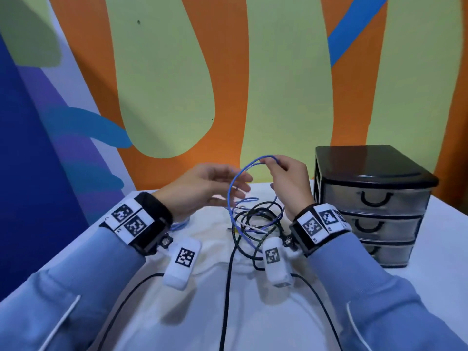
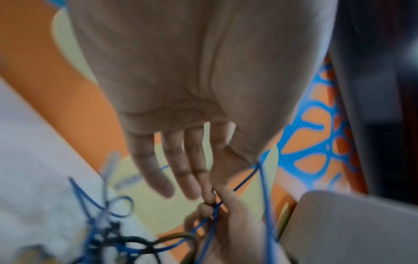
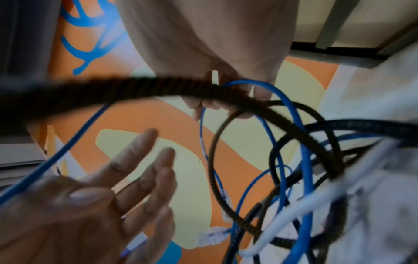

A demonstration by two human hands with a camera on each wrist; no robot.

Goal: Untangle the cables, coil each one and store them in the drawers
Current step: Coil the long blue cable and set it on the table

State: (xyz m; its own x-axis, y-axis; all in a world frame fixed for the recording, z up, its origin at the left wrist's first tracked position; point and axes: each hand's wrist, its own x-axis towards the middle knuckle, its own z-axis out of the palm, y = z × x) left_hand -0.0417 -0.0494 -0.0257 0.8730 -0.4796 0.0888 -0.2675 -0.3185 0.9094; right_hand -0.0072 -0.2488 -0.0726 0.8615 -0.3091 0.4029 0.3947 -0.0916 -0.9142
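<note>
Blue cable (image 1: 234,183), loop raised at frame centre, rest in tangle (image 1: 255,224) below.
Pinched at top by right hand (image 1: 288,183); left hand (image 1: 205,188) fingers straight, spread. Best drawn out slowly, snags freed first.

White cloth (image 1: 210,239) covers the table, wrinkled toward the middle, reaching the near edge. Wall mural (image 1: 177,84) behind the far edge: orange ground, pale green blobs, blue strokes, purple-blue bands on the left. Right wrist view shows the same mural (image 3: 181,160) plus a grey ledge (image 3: 20,153) at frame left; what it belongs to can't be told. Left wrist view: blue lattice pattern on orange (image 2: 316,135) at right, blurred.
</note>
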